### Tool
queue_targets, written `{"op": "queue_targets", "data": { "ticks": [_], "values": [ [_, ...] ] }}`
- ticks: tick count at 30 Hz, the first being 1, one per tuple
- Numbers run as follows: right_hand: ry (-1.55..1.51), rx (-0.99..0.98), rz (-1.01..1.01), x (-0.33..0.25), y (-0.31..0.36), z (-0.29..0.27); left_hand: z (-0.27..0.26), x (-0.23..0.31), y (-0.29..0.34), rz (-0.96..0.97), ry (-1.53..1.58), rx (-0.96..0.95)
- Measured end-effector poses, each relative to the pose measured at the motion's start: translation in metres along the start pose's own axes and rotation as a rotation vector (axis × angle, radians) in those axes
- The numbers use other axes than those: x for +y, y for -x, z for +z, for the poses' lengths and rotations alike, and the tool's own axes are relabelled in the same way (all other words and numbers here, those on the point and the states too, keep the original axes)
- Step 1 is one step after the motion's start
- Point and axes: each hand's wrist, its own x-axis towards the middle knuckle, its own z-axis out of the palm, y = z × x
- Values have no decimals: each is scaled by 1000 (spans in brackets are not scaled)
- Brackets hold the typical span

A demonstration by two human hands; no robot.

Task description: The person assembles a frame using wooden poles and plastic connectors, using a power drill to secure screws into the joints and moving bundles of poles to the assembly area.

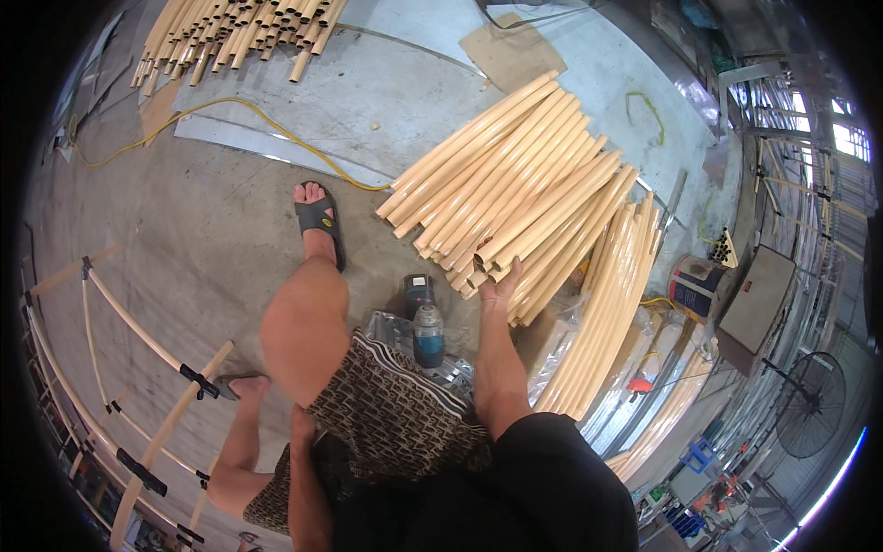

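Reaching forward with the right hand (499, 287), palm up and fingers spread, so it's touching the near cut ends of the stack of pale bamboo poles (515, 189) rather than wrapped around any single one — looks more like pressing or feeling the ends than a real grip, honestly. The poles are lying straight ahead and a bit to the right, long axis running diagonally away from the near end up toward the upper right, so the right arm is by far the closer one, stretched out nearly straight from the shoulder. The left hand (302, 425) is sitting low down by the patterned shorts (395, 414), near the raised left knee; can't tell if it's clenched or loose, but it isn't holding anything I can see. Just left of the right forearm a cordless drill (423, 322) is standing on the concrete floor (202, 230). Further right, curved bent poles (598, 322) are leaning alongside the stack, and a bamboo frame with black clamps (166, 386) is off to the left.
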Motion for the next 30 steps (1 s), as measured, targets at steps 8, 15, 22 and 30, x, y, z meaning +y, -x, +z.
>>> {"op": "queue_targets", "data": {
  "ticks": [8,15,22,30],
  "values": [
    [-71,-172,-34,0,30,82,-2,43,3,-54,-357,-18],
    [-177,-155,49,-14,24,94,-2,12,-7,-190,-250,47],
    [-102,-82,190,-46,14,117,9,26,-11,-177,-147,116],
    [-211,-57,149,-112,89,198,21,25,-18,-96,-228,204]
  ]
}}
